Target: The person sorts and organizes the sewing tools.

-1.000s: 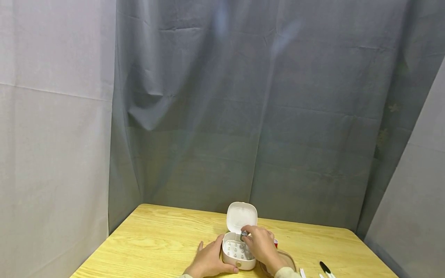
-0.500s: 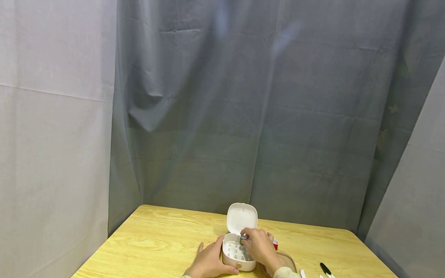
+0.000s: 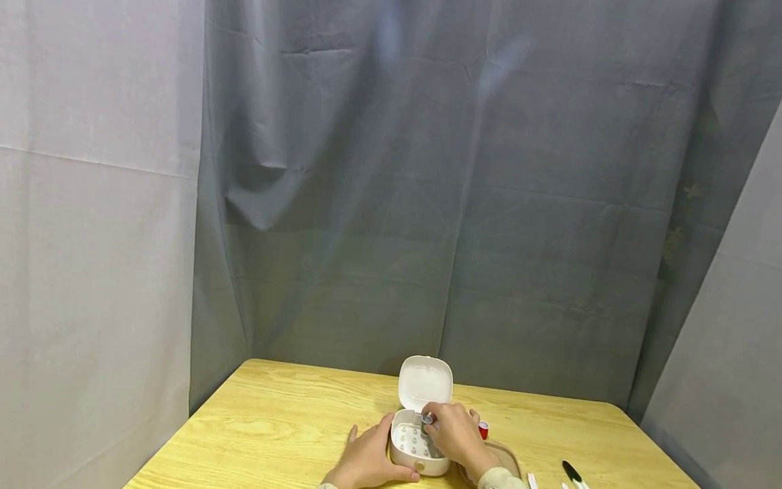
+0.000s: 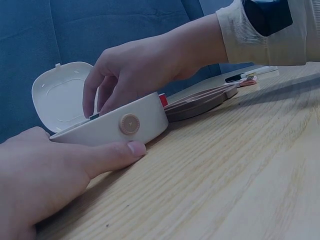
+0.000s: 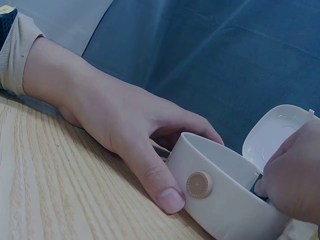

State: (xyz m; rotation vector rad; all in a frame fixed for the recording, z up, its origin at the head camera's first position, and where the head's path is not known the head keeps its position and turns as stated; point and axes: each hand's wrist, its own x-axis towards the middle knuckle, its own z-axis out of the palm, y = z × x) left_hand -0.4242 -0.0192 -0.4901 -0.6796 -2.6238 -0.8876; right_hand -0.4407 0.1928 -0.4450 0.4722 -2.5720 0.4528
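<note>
A white sewing box stands on the table with its lid raised at the back and rows of small pegs inside. My left hand grips the box from the left, thumb along the front wall near the round tan clasp, fingers on the left side. Inside the back of the box, my right hand pinches a dark grey-green thread spool between thumb and fingers. In the right wrist view that spool is mostly hidden by the hand and wall.
Just right of the box, a red spool stands on the table. A brown tray lies partly under the right forearm. Farther right are a slim black-and-white tool and a white piece. Grey curtains hang behind the table.
My right hand has lowered the dark spool slightly into the back of the box. The left hand and box have stayed in place.
</note>
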